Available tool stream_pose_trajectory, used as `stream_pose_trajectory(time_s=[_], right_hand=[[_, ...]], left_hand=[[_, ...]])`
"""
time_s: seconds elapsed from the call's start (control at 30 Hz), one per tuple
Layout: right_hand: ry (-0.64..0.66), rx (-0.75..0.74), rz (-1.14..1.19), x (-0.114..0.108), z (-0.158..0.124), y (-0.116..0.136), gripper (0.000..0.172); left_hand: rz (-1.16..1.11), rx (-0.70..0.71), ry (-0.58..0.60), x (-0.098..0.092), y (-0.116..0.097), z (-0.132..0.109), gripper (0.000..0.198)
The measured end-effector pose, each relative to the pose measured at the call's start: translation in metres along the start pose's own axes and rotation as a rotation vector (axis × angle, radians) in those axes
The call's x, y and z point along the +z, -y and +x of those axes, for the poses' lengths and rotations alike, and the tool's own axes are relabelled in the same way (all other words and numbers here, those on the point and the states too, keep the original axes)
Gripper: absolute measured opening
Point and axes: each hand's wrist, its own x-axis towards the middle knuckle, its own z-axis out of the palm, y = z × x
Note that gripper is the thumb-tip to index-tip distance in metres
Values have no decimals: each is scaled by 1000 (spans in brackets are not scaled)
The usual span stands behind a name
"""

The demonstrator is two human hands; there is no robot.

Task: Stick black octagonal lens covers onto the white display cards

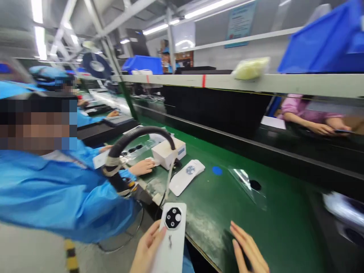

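Observation:
My left hand [146, 248] is closed on a white phone back cover or phone [173, 250] at its left edge; a black, eight-sided camera plate with several round lenses faces up. Which of the two it is, I cannot tell. Low on the right, my right hand [248, 248] holds nothing, its fingers stretched out over the green tabletop [210, 220]. Farther up the bench lies a small stack of white phone-shaped panels [186, 176]. A clear plastic film [246, 185] with a black disc [255, 185] lies beyond my right hand, and left of it is a blue disc [217, 170].
A co-worker in a blue smock [71, 185] sits close on my left, one hand by a white box [167, 151]. A black flexible duct [136, 136] arches over the bench edge. Blue bins [321, 41] stand on the shelf [241, 84]. Clear plastic [344, 206] lies at right.

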Motion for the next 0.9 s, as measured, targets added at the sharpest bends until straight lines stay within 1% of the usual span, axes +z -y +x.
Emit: stream_pose_trajectory(time_s=[0.03, 0.07, 0.13, 0.17, 0.2, 0.27, 0.33, 0.4, 0.47, 0.57, 0.63, 0.7, 0.77, 0.8, 0.83, 0.9], right_hand=[[-6, 45, -5, -12, 12, -3, 33], [-61, 124, -25, -24, 25, -9, 30], [-156, 266, -37, -43, 54, -29, 26], [-179, 319, -23, -49, 68, -43, 26], [-179, 359, -20, -52, 81, -58, 26], [-168, 407, -47, -52, 103, -92, 24], [-106, 447, -69, -43, 120, -124, 19], [-19, 467, -96, -31, 133, -148, 13], [78, 466, -133, -19, 142, -163, 13], [219, 464, -200, -7, 153, -171, 16], [295, 475, -251, -2, 159, -171, 18], [358, 490, -300, 0, 164, -170, 20], [406, 506, -344, 1, 168, -170, 23], [423, 514, -364, 2, 170, -170, 24], [438, 522, -382, 2, 172, -171, 25], [460, 538, -413, 4, 176, -174, 26]], left_hand=[[44, 4, 86, 14, 5, 7, 55], [90, 15, 182, 29, 10, 16, 53], [170, 58, 368, 65, 21, 38, 52], [207, 80, 457, 83, 27, 50, 53], [239, 105, 519, 101, 33, 61, 54], [310, 170, 611, 133, 44, 81, 56], [377, 214, 658, 154, 53, 95, 58], [453, 249, 669, 164, 58, 101, 59], [580, 350, 647, 162, 59, 100, 55], [850, 577, 599, 146, 53, 91, 47], [984, 666, 594, 137, 44, 88, 45], [1049, 738, 580, 139, 33, 91, 42], [1067, 829, 573, 155, 22, 105, 37], [1067, 879, 579, 168, 17, 115, 35], [1078, 930, 611, 184, 13, 128, 34], [1078, 975, 677, 218, 9, 158, 33]])
